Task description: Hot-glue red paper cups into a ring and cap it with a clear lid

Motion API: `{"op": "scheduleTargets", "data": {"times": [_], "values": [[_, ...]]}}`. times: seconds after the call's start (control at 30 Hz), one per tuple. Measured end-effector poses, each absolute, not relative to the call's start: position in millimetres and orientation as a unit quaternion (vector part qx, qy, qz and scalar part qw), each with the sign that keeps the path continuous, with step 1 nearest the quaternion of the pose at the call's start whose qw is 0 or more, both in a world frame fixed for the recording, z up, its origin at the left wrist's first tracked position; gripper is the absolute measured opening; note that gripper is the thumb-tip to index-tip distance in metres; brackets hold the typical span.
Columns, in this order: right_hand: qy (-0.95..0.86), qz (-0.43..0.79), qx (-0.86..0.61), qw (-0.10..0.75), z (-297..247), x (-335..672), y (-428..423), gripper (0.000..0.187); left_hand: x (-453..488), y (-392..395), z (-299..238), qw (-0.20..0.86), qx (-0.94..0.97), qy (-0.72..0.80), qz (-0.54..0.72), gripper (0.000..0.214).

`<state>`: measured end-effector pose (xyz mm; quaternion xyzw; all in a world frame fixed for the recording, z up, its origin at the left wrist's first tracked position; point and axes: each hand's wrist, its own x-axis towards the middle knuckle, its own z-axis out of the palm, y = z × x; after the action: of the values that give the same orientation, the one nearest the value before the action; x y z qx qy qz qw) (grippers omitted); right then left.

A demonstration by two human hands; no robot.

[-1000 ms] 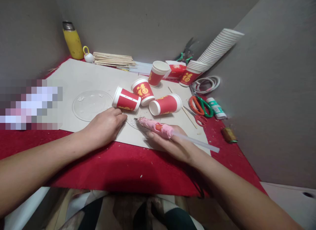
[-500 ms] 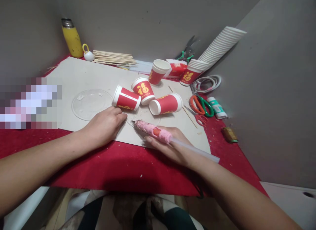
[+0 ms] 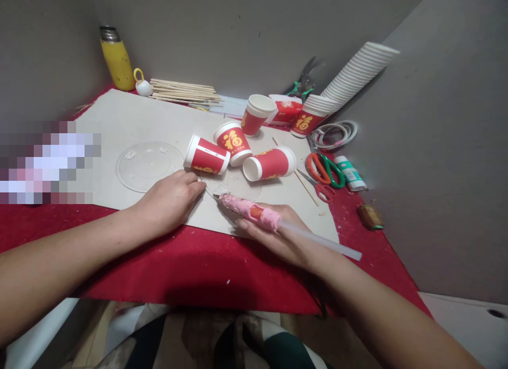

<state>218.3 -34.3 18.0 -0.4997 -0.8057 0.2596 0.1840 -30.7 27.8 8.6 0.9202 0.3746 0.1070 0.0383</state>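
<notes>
In my right hand [image 3: 273, 237] is a pink glue gun [image 3: 248, 209] with a long translucent glue stick out of its back. Its tip points left at a clear plastic lid [image 3: 254, 192] lying on the grey board. A whitish patch that looks like glue shows beside the tip. My left hand [image 3: 174, 197] rests on the board with its fingers curled, fingertips pinching the lid's left edge. Just beyond the lid lie three red-and-white paper cups: one [image 3: 207, 155] by my left hand, one [image 3: 232, 141] behind, one [image 3: 270, 164] to the right.
Another clear lid [image 3: 148, 184] lies left. Upright paper cups [image 3: 254, 123] stand behind. Scissors [image 3: 317, 171], a coiled cable [image 3: 337, 134] and a long cup stack [image 3: 357, 75] are at right. Wooden sticks [image 3: 182, 91] and a yellow bottle [image 3: 118, 65] line the back wall.
The glue gun has shifted slightly right, and more of the whitish patch shows at its tip. My left hand stays at the lid's edge. The whole view has moved a little.
</notes>
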Motion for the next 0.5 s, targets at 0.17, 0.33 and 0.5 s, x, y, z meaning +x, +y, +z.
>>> {"op": "scheduleTargets", "data": {"times": [0.17,0.33,0.5], "values": [[-0.772,0.299,-0.524,0.203,19.2,222.8,-31.8,0.043,-29.4,28.2,9.4,0.034,0.922,0.374,0.096,0.027],[-0.776,0.267,-0.537,0.198,19.7,222.7,-28.5,0.045,-28.8,28.1,8.4,0.031,0.921,0.378,0.09,0.027],[-0.799,0.247,-0.515,0.189,19.3,220.0,-30.1,0.043,-29.2,27.8,8.5,0.029,0.922,0.376,0.091,0.027]]}}
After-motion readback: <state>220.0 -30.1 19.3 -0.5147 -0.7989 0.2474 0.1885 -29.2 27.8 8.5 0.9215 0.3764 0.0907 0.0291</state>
